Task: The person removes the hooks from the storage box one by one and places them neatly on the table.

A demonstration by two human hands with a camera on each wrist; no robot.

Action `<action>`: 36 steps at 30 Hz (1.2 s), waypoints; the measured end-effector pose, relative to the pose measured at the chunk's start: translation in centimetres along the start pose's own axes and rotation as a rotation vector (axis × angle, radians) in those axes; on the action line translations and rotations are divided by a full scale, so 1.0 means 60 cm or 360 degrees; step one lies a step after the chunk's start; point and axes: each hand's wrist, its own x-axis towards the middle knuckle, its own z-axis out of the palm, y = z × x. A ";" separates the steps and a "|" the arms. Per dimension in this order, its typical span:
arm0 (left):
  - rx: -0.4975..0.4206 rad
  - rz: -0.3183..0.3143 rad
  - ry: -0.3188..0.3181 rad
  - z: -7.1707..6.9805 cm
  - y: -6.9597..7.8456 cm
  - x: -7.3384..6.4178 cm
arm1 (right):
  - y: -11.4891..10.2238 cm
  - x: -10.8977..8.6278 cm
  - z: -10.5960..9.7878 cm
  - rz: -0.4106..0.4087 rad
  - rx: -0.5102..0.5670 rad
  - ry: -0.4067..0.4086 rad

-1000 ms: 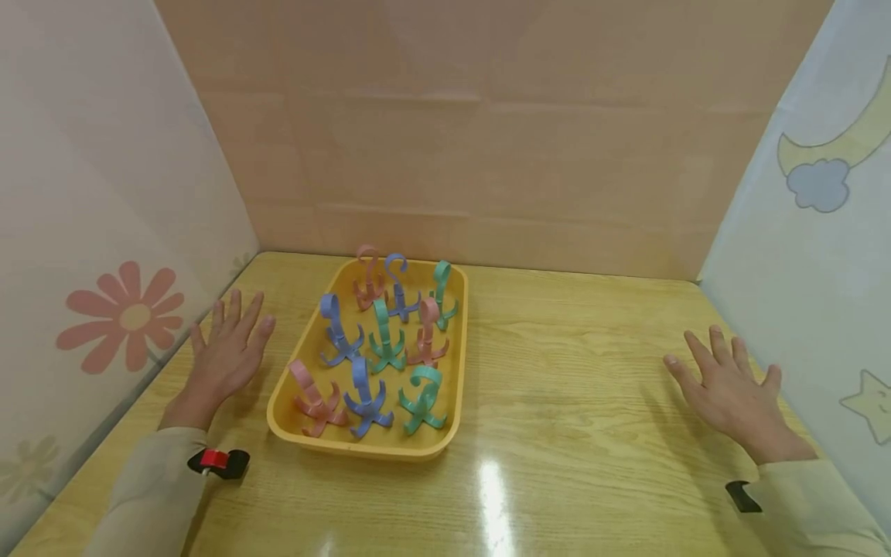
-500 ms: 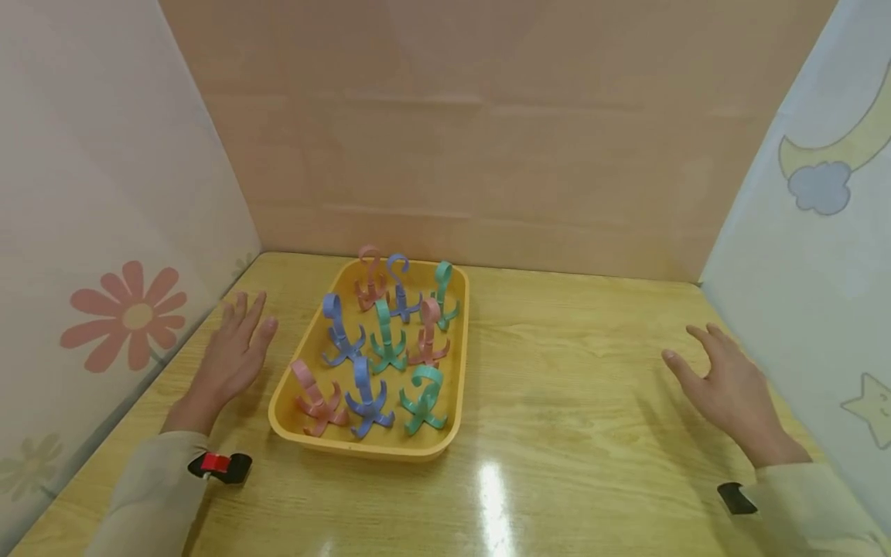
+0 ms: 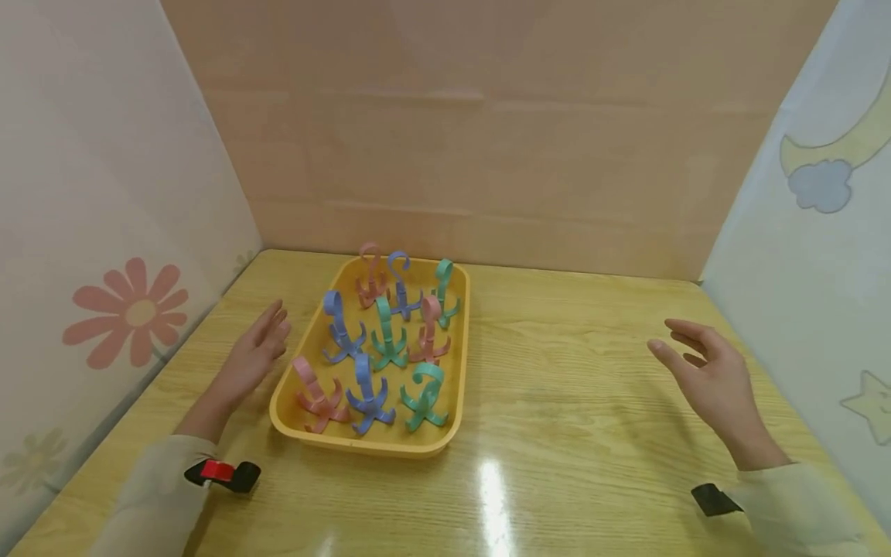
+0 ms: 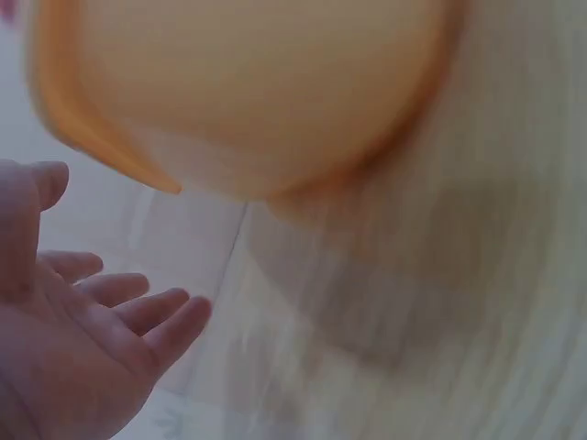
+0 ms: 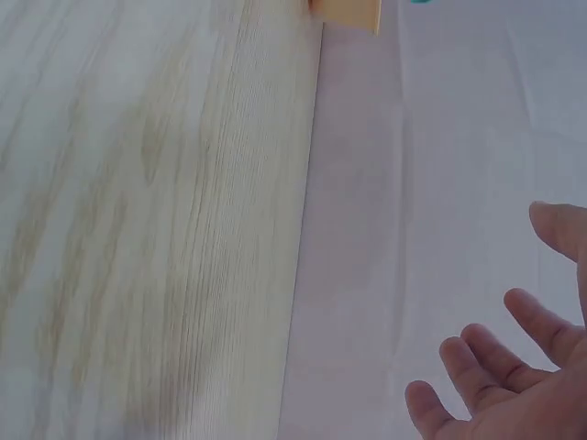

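A yellow tray (image 3: 369, 447) stands left of the middle of the table, with several plastic claw hooks in it, each with a curled top and splayed prongs. In its front row are a pink hook (image 3: 322, 406), a blue hook (image 3: 370, 404) and a green hook (image 3: 425, 406). More pink, blue and green hooks fill the rows behind. My left hand (image 3: 245, 365) hovers beside the tray's left wall, fingers loosely extended, holding nothing. Far from the tray, over the table's right side, is my right hand (image 3: 717, 383), its fingers relaxed and slightly bent, with nothing in it.
The wood-grained table (image 3: 571, 433) reaches back to a plain tan wall (image 3: 487, 139). A left wall with a flower print (image 3: 139, 313) and a right wall with moon and star prints (image 3: 873, 406) bound the sides. Both wrists wear black straps.
Both hands have turned thumb-side up and shifted inward, the left toward the tray, the right a little to the left. The tray and hooks stay put.
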 end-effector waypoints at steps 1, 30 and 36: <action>-0.0080 -0.0030 -0.0009 0.000 0.001 -0.001 | -0.003 -0.001 0.004 -0.0017 0.0044 0.0015; -0.0363 -0.0196 -0.0158 0.044 -0.002 -0.005 | -0.103 -0.031 0.075 -0.0192 0.0496 -0.0131; -0.0422 -0.0184 -0.0158 0.046 -0.007 -0.006 | -0.122 -0.033 0.093 -0.0218 0.0598 -0.0183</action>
